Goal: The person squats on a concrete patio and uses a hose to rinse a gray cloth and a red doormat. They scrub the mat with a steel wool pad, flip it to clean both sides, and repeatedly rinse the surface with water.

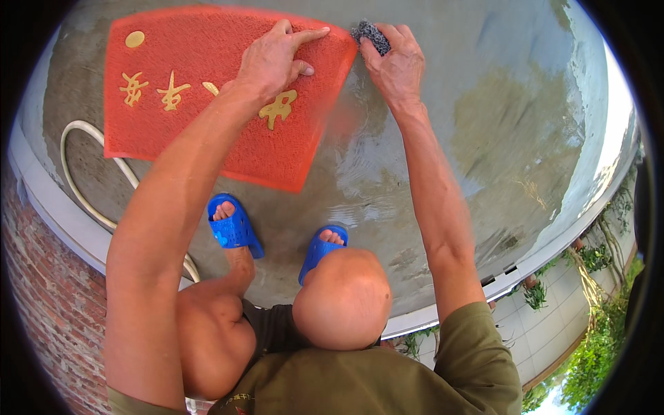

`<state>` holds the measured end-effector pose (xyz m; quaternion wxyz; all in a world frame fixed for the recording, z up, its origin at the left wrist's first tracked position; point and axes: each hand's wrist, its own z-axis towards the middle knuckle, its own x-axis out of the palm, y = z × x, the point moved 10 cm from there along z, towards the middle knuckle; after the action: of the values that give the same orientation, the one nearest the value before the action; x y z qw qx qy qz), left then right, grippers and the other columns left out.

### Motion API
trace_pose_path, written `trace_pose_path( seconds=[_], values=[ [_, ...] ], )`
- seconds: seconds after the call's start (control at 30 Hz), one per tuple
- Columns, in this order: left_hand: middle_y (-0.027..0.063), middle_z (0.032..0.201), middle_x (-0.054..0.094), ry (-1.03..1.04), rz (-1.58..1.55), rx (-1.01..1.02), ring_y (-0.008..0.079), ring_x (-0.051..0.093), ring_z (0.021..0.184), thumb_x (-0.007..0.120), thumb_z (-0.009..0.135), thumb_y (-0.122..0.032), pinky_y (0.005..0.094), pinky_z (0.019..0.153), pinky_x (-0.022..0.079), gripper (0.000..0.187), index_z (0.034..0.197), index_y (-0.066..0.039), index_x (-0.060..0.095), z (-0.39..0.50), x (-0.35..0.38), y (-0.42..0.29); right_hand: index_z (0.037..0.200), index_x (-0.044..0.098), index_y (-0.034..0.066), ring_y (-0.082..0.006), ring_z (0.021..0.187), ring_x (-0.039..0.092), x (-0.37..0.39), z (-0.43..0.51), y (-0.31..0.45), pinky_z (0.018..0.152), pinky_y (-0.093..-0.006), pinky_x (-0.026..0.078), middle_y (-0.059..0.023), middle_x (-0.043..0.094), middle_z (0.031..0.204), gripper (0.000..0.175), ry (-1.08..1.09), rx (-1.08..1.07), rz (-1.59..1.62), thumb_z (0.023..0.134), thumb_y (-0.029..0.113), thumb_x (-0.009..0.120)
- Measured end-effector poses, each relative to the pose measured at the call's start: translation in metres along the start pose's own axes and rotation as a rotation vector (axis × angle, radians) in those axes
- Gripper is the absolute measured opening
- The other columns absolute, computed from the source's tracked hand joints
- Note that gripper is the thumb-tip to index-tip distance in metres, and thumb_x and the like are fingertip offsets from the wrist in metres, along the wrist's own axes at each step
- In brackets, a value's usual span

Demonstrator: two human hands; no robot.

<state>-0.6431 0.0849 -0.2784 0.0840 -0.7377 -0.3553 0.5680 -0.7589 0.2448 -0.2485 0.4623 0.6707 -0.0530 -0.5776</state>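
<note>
A red doormat (207,57) with raised yellow characters lies spread on a wet concrete floor. My left hand (273,59) rests on the mat near its far right corner, thumb and forefinger apart, grasping nothing. In my right hand (397,65) is a dark grey scouring pad (371,37), pinched between thumb and fingers. The pad touches or almost touches the mat's far right corner. My palm hides part of the pad, and my left forearm covers part of the mat and its lettering.
A pale hose (78,124) curls beside and partly under the mat's left side. Blue slippers (236,223) are on my feet, just before the near edge. Shallow water (363,181) lies right of the mat. A white ledge (62,223) borders the floor, with brickwork (57,306) beyond.
</note>
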Motion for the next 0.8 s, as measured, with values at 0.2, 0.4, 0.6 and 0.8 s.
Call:
trace_pose_path(
  seconds=[0.2,0.4,0.6,0.8],
  values=[
    [0.0075,0.105,0.054,0.052,-0.008,-0.014,0.0282,0.064,0.094,0.085,0.083,-0.024,0.0454,0.090,0.056,0.074,0.150,-0.041,0.058,0.000,0.007,0.003,0.111,0.073,0.0084,-0.0356,0.083,0.069,0.044,-0.181,0.043,0.074,-0.0450,0.059,-0.0113,0.065,0.099,0.034,0.503,0.019,0.013,0.078,0.010,0.081],
    [0.0077,0.102,0.055,-0.011,-0.003,0.042,0.0290,0.064,0.093,0.085,0.083,-0.027,0.0457,0.089,0.056,0.073,0.150,-0.042,0.058,0.002,0.002,0.001,0.111,0.075,0.0082,-0.0330,0.080,0.069,0.005,-0.106,0.038,0.069,-0.0437,0.057,-0.0102,0.061,0.092,0.033,0.240,0.030,0.061,0.078,0.011,0.082],
    [0.0130,0.101,0.058,-0.097,-0.104,0.133,0.0339,0.066,0.091,0.087,0.078,-0.013,0.0433,0.084,0.056,0.063,0.137,-0.026,0.070,0.001,-0.016,-0.007,0.107,0.073,0.0056,-0.0352,0.080,0.069,0.020,-0.089,0.012,0.067,-0.0446,0.057,-0.0117,0.062,0.093,0.028,0.103,-0.013,0.019,0.080,0.010,0.081],
    [0.0133,0.107,0.060,-0.019,-0.101,0.067,0.0353,0.067,0.098,0.088,0.078,-0.019,0.0455,0.088,0.056,0.067,0.142,-0.025,0.067,0.000,-0.013,-0.004,0.108,0.072,0.0104,-0.0334,0.081,0.070,0.045,-0.234,0.065,0.068,-0.0455,0.058,-0.0091,0.058,0.094,0.032,0.561,0.056,0.048,0.077,0.012,0.082]
  ],
)
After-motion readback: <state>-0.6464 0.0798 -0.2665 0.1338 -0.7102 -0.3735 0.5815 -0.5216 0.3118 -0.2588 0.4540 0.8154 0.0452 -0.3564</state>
